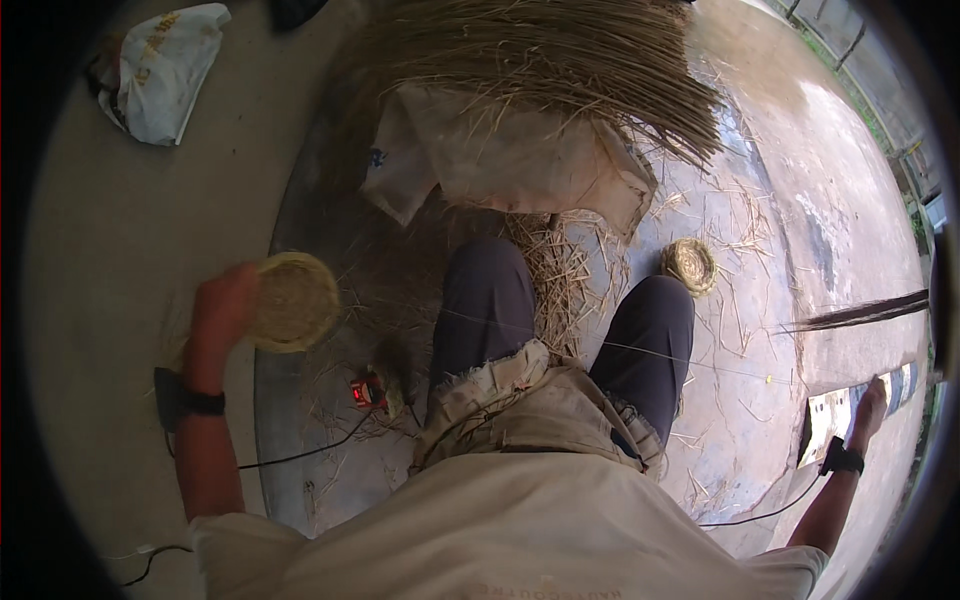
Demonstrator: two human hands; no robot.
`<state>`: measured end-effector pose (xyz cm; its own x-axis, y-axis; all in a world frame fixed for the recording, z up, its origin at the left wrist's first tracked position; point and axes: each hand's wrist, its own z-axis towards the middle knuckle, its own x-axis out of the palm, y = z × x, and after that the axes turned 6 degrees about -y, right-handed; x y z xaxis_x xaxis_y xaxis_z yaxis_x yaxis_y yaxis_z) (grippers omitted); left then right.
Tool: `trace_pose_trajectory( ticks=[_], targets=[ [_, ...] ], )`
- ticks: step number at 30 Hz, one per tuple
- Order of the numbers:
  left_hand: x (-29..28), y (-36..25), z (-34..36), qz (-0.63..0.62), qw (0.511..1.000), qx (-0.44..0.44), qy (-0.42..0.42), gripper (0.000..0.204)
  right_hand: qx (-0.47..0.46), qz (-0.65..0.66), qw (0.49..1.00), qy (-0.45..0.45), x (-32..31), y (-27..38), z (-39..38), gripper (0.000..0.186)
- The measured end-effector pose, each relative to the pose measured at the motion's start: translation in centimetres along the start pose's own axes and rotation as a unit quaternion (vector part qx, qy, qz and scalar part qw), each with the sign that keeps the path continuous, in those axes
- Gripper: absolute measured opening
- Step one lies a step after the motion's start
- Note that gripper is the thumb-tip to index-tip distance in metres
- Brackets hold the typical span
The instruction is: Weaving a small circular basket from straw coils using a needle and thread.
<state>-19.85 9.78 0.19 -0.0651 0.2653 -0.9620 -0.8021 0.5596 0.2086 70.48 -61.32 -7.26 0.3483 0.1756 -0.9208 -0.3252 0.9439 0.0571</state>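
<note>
My left hand (225, 300), slightly blurred, is closed on the rim of a round, shallow straw basket (297, 302) at the left. The basket's hollow faces up toward me. From near the basket a thin strand (655, 353) runs taut across my knees to the far right. At that end my right hand (870, 405) is stretched out at arm's length, its fingers closed around the strand, as far as the small view of them shows. A smaller woven straw basket (688, 266) rests on the ground sheet beyond my right knee.
A large straw bundle (590, 65) lies ahead, over pale sacking (510, 155). Loose straw (560, 280) is scattered between my legs. A small device with red lights (366, 391) is by my left knee. Dark fibres (865, 312) lie at right, a white bag (170, 70) at far left.
</note>
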Motion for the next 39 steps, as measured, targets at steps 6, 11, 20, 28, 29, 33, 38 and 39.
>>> trace_pose_trajectory(
  ticks=[6, 11, 20, 28, 29, 33, 38, 39],
  targets=[
    [-4.0, -17.9, 3.9, -0.197, 0.958, 0.201, 0.050, 0.011, -0.161, 0.318, 0.930, 0.093, -2.1, 25.8, -8.5, 0.037],
    [-5.0, -28.2, 4.2, -0.297, 0.894, 0.333, 0.033, 0.011, -0.403, 0.633, 0.607, 0.263, -11.5, 50.7, -22.4, 0.044],
    [-1.9, -30.2, 3.0, -0.365, 0.880, 0.301, 0.038, 0.031, -0.256, 0.493, 0.508, 0.659, -2.2, 45.9, -23.8, 0.050],
    [-1.0, -31.8, 3.4, -0.392, 0.869, 0.299, 0.039, 0.028, 0.014, 0.739, 0.418, 0.528, -4.9, 47.8, -23.1, 0.040],
    [-1.1, -32.1, 3.6, -0.392, 0.868, 0.304, 0.036, 0.026, 0.060, 0.792, 0.349, 0.497, -5.6, 49.5, -23.5, 0.038],
    [-2.0, -32.1, 3.0, -0.360, 0.880, 0.309, 0.028, 0.020, 0.155, 0.770, 0.307, 0.537, -3.8, 52.4, -21.4, 0.033],
    [-1.7, -30.3, 1.7, -0.329, 0.897, 0.287, 0.064, 0.020, 0.145, 0.675, 0.414, 0.593, -3.9, 50.4, -23.3, 0.032],
    [-1.1, -29.8, 1.3, -0.331, 0.899, 0.278, 0.066, 0.020, 0.153, 0.680, 0.398, 0.596, -3.7, 50.0, -23.7, 0.032]
  ],
)
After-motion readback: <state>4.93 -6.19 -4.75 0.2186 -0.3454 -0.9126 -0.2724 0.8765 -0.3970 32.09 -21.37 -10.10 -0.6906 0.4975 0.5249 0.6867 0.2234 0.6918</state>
